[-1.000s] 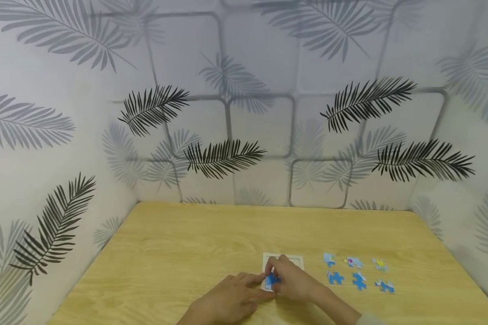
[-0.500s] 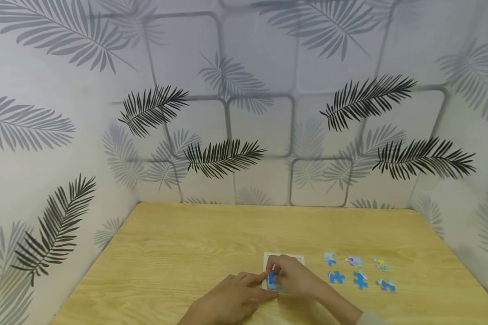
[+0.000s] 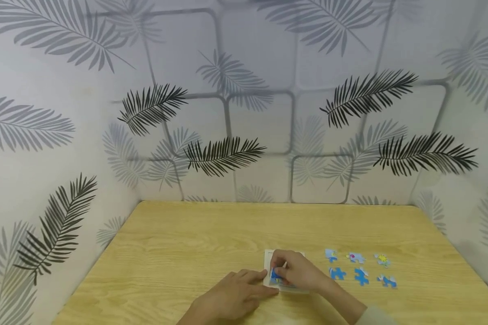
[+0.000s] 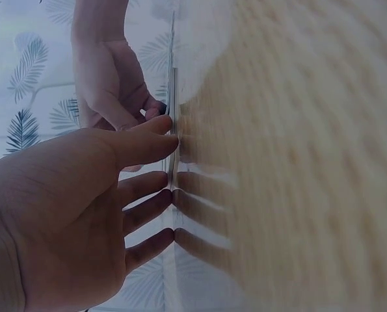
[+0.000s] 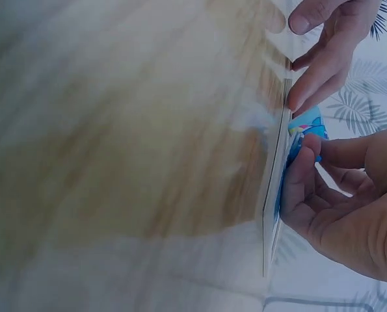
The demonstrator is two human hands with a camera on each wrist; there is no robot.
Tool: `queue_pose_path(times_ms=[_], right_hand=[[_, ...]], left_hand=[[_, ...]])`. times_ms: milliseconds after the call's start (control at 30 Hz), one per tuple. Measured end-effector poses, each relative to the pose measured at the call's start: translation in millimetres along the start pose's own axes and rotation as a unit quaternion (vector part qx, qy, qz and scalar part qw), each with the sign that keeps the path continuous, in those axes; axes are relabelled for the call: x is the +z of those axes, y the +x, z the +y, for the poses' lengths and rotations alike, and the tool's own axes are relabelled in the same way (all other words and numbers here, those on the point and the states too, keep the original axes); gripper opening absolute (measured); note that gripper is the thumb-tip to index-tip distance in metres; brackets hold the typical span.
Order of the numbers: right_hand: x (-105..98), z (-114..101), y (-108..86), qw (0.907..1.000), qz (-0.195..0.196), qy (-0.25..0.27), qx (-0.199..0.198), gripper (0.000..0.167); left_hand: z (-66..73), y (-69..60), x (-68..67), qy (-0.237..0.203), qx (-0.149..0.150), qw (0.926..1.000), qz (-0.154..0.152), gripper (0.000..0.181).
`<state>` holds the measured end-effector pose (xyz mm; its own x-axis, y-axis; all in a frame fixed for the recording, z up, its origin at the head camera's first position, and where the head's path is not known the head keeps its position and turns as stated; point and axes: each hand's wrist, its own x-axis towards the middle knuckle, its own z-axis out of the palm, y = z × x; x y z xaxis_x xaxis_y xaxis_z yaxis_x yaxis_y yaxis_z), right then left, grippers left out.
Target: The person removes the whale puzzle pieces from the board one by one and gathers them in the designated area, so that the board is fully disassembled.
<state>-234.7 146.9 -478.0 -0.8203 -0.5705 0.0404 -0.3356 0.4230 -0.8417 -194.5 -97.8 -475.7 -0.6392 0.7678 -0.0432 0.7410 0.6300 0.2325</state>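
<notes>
A small white puzzle frame lies on the table in the head view. My left hand rests at its left, with thumb and index finger extended against the frame's edge and near corner. Over the frame, my right hand pinches a blue jigsaw piece between thumb and fingers. That piece stands tilted up at the frame's left part, its coloured print showing in the right wrist view. More blue shows low along the frame under the right hand. My right hand hides most of the frame's inside.
Several loose jigsaw pieces lie in two rows right of the frame, among them a yellow sun piece and a blue piece. The wooden table reaches back to a leaf-patterned wall.
My right hand has shifted slightly over the frame, and its thumb now shows more clearly against the blue piece. My left hand stays at the frame's edge. The head view has tilted a little.
</notes>
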Motion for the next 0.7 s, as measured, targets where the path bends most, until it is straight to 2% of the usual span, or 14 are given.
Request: queue_pose_path(times_ms=[200, 333, 467, 700], right_hand=[[4.2, 0.1, 3.2, 0.9992, 0.018, -0.034, -0.01, 0.012], [4.3, -0.7, 4.8, 0.9982, 0.005, -0.055, -0.023, 0.012], [4.0, -1.0, 5.0, 0.9982, -0.013, -0.057, -0.017, 0.015], [2.9, -2.1, 7.1, 0.9964, -0.032, -0.076, -0.02, 0.014]], left_hand=[[-0.6, -0.9, -0.1, 0.019, 0.003, 0.9998, -0.001, 0.049], [-1.0, -0.4, -0.2, 0.023, 0.003, 0.9997, -0.003, 0.051], [-1.3, 0.2, -0.2, 0.026, 0.004, 0.9996, -0.008, 0.053], [-1.9, -1.0, 1.3, 0.01, 0.001, 0.9999, -0.009, 0.053]])
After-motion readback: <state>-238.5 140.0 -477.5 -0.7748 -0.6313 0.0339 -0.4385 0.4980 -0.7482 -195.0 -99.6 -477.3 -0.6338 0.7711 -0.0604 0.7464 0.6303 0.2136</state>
